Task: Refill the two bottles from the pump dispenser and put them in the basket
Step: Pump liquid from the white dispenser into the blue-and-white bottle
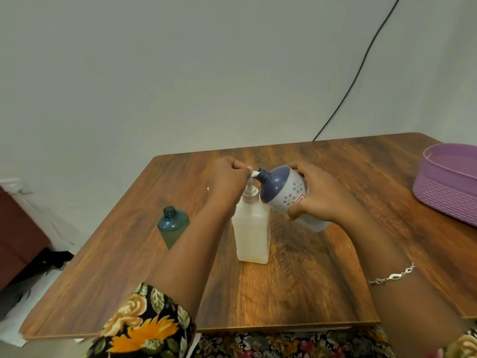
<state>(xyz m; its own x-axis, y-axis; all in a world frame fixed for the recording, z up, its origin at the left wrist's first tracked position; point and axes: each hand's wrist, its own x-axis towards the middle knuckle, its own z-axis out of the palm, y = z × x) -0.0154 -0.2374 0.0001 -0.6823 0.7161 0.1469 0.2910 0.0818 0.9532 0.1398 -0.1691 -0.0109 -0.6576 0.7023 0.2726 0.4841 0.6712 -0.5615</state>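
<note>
Glossy wood-grain table (pixel 322 254), translucent plastic pump dispenser (pixel 251 233), woven-textured purple basket (pixel 444 187)

A dark brown wood-grain table (pixel 296 293) is carrying three things.
A translucent white square plastic pump dispenser (pixel 253 233) is standing upright near the middle. An uncapped teal see-through plastic bottle (pixel 172 226) is standing to its left, and a lilac ribbed plastic basket (pixel 449 187) is sitting at the right edge, well apart from both.

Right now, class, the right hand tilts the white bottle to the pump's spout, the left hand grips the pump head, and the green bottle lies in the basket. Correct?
One error: the head view shows the green bottle standing on the table left of the pump, not in the basket. The rest holds.
</note>
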